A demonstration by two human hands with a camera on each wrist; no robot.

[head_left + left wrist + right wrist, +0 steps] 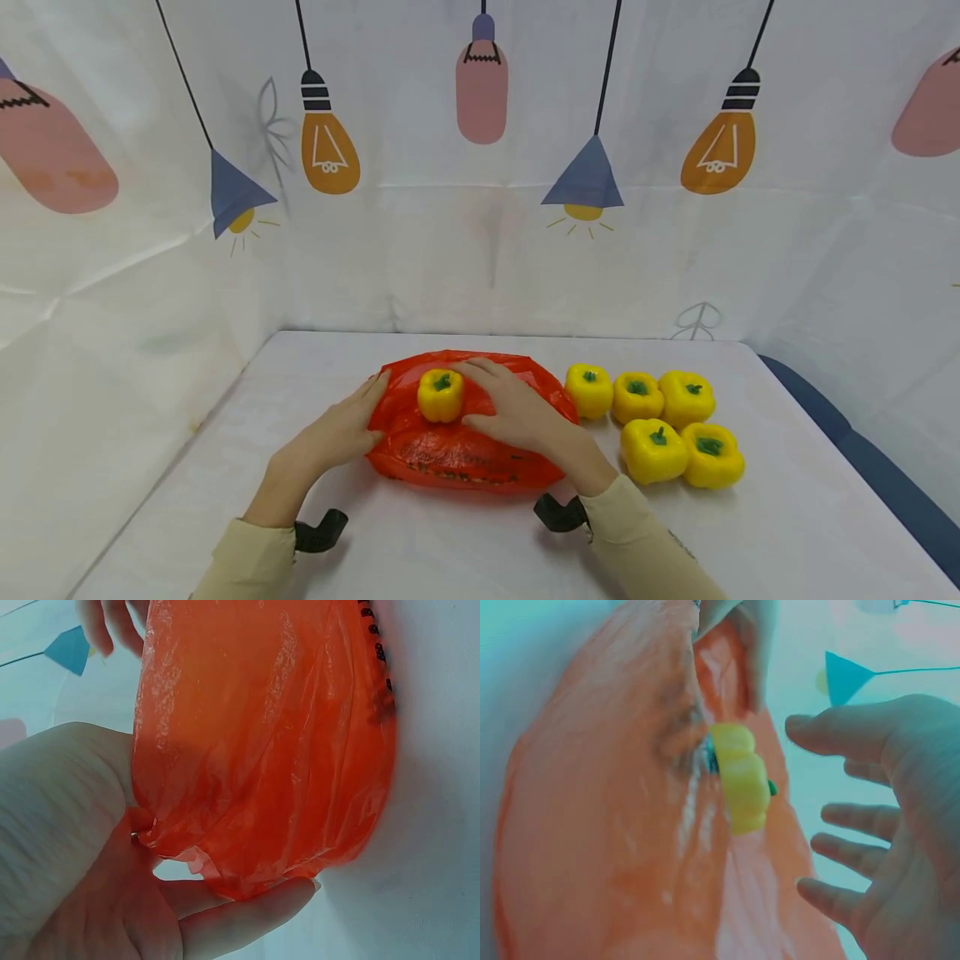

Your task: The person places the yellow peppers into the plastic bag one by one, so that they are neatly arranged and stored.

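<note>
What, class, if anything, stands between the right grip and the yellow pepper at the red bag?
Nothing visible: the right wrist view shows open space from the right grip to the yellow pepper. In the head view, five other peppers sit out of the way, right of the red bag.

I've got both arms (pixel 251 554) reaching forward, angled inward; left hand (pixel 337 429) gripping, right hand (pixel 517 408) not grasping, fingers (pixel 851 855) spread, thumb apart.

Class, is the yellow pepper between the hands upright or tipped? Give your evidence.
Upright: the head view shows the yellow pepper with its green stem uppermost, the left hand and right hand on either side.
</note>
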